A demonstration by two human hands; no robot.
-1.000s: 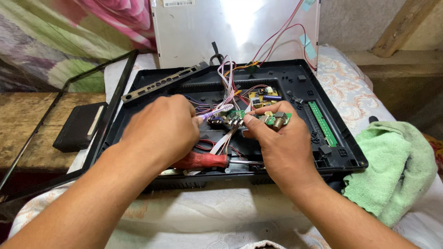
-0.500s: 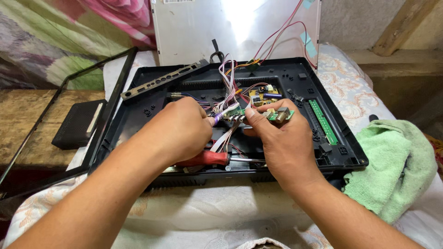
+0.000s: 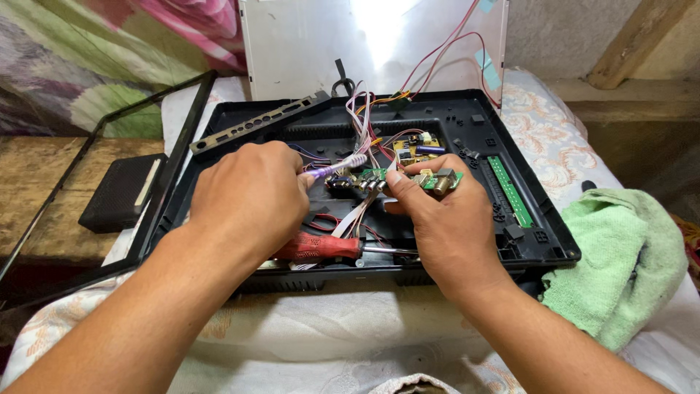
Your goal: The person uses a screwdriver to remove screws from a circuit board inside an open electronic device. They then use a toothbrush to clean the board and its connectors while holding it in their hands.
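The right hand (image 3: 445,226) is gripping a green circuit board (image 3: 397,179) over the black casing (image 3: 539,241), while the left hand's (image 3: 248,197) fingers are pinching its ribbon cable (image 3: 337,168) (red screwdriver (image 3: 321,248) lying below).

A green cloth (image 3: 620,263) lies right of the black casing, a red-handled screwdriver (image 3: 321,248) inside its near edge.

Purple brush (image 3: 337,169) newly exposed (left hand (image 3: 248,197))
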